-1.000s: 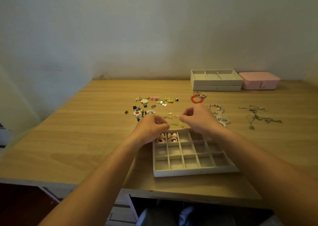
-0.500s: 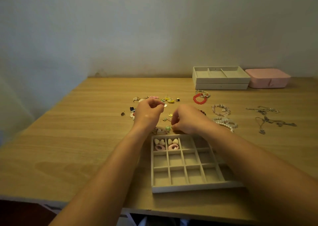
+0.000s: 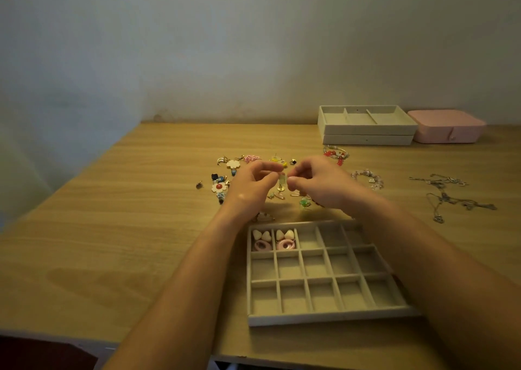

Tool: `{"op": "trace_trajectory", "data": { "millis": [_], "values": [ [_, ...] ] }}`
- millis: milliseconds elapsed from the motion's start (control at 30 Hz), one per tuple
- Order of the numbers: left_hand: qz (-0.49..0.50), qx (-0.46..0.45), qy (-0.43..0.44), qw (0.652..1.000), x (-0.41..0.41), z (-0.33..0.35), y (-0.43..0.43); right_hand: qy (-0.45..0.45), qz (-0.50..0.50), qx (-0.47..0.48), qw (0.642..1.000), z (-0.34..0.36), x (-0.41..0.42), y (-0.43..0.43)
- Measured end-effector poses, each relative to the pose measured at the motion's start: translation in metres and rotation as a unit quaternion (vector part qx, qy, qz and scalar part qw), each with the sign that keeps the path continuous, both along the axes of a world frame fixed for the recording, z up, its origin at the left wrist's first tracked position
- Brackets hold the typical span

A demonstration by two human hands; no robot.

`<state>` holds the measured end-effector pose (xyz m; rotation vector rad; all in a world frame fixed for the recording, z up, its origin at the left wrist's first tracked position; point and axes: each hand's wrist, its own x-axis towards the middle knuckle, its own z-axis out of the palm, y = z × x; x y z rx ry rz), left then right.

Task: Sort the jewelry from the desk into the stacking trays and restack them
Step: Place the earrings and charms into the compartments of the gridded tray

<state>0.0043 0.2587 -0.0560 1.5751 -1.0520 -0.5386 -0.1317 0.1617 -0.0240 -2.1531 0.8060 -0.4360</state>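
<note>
A grey tray with small compartments (image 3: pixel 332 317) lies on the wooden desk in front of me. Its two far-left cells hold cream heart pieces and pink rings (image 3: pixel 273 240). Beyond it, a scatter of small earrings and charms (image 3: pixel 228 172) covers the desk. My left hand (image 3: pixel 251 186) and my right hand (image 3: pixel 321 183) are raised together above that scatter. Between their fingertips they pinch a small pale green earring (image 3: pixel 282 180) with a gold drop.
Two stacked grey trays (image 3: pixel 366 135) stand at the back right beside a pink box (image 3: pixel 446 126). Beaded bracelets (image 3: pixel 368 178) and a red one (image 3: pixel 335 154) lie right of the hands. Silver necklaces (image 3: pixel 448 195) lie far right. The wall is close behind.
Both hands rose from the desk and came together; the right hand left the spot near the tray's far edge, and the two now pinch one small earring between them.
</note>
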Motion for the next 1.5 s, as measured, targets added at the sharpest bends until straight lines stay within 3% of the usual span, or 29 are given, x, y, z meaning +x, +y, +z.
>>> {"op": "trace_trajectory", "data": {
  "millis": [300, 567, 833, 967, 1267, 1500],
  "values": [
    [-0.099, -0.038, 0.253, 0.962, -0.003, 0.004, 0.01, -0.172, -0.007, 0.181, 0.968, 0.009, -0.017, -0.003],
    [-0.115, -0.107, 0.335, 0.929, -0.001, 0.009, 0.016, -0.217, -0.015, 0.26, 0.941, 0.007, -0.028, -0.009],
    [-0.06, -0.121, 0.32, 0.938, 0.001, 0.007, 0.019, -0.216, -0.017, 0.273, 0.937, 0.007, -0.031, -0.011],
    [0.013, -0.108, 0.183, 0.977, -0.003, 0.005, 0.017, -0.202, -0.02, 0.27, 0.941, 0.011, -0.03, -0.01],
    [0.04, -0.058, 0.011, 0.997, -0.013, 0.028, 0.023, -0.06, -0.006, 0.213, 0.975, 0.025, -0.039, 0.002],
    [-0.013, -0.053, 0.038, 0.998, -0.031, 0.044, 0.032, 0.011, 0.048, 0.202, 0.978, 0.037, -0.051, 0.019]
  ]
}}
